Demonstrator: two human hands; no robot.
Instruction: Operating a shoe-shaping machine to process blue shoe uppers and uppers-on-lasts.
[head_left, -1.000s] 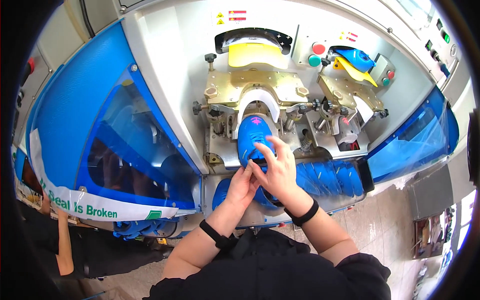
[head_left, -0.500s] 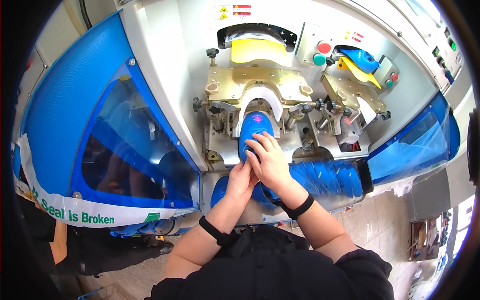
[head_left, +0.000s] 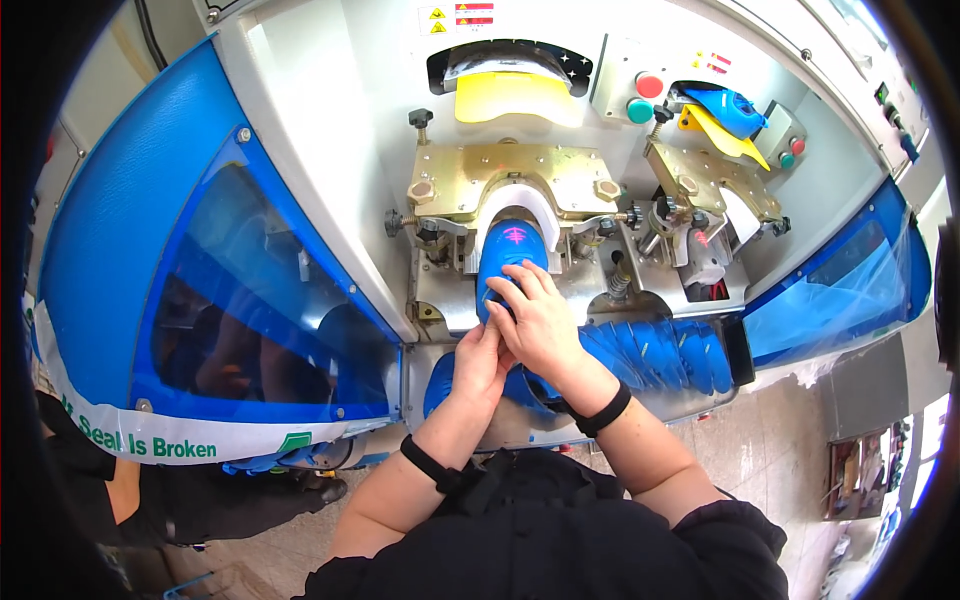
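Holding the blue shoe upper (head_left: 506,256) at its near end, the left hand (head_left: 478,362) works beside the right hand (head_left: 545,325), whose fingers grip its top; the toe sits within the white curved pad (head_left: 541,207) (best kept centred, I judge, without twisting).

I see a black cloth shirt (head_left: 540,550) with short sleeves (head_left: 738,535). A flat black wristband (head_left: 424,462) circles the left wrist, a matching black band (head_left: 606,410) the right.
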